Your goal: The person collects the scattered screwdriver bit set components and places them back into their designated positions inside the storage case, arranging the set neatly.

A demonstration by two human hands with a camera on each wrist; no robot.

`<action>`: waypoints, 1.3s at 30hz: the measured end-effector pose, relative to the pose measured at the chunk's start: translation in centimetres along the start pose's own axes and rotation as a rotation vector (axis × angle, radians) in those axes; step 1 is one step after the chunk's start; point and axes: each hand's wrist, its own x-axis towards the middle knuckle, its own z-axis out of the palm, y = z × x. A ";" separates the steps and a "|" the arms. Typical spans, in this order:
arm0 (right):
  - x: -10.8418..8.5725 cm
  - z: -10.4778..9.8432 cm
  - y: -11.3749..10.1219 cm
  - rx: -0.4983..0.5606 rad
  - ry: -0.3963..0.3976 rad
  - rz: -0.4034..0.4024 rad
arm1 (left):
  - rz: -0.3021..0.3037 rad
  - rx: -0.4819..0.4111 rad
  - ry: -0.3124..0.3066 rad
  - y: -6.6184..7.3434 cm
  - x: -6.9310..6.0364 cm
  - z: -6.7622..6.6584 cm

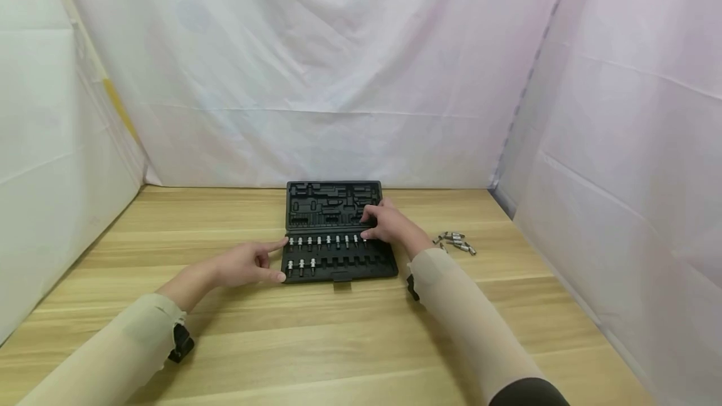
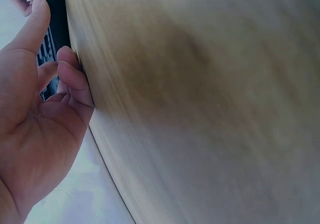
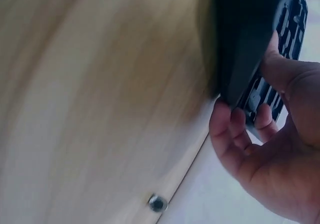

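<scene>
An open black plastic case point(image 1: 361, 271) lies on the table, its lid leaning back. Silver bit sockets point(image 1: 319, 242) fill most of its upper row, and three more bit sockets point(image 1: 301, 265) sit at the left of the lower row. My left hand point(image 1: 242, 266) rests at the case's left edge, thumb by the front corner and index finger further back. At the right end of the upper row, my right hand point(image 1: 396, 229) touches a bit socket with its thumb; the index finger is apart, near the lid. That socket is mostly hidden by the thumb.
Several loose bit sockets point(image 1: 458, 245) lie on the wooden table point(image 1: 316, 343) right of the case, partly behind the right forearm. White cloth point(image 1: 316, 67) hangs behind the table and along both sides.
</scene>
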 end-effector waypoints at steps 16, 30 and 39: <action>-0.2 0.5 1.0 0.104 0.021 -0.042 | -0.003 -0.002 0.002 -0.6 -0.2 0.2; -0.1 -0.5 2.4 0.096 -0.018 -0.137 | 0.002 -0.016 0.003 -0.3 -0.2 0.2; -2.7 -3.5 5.8 0.222 -0.025 -0.153 | 0.003 -0.008 0.008 0.0 -0.1 0.1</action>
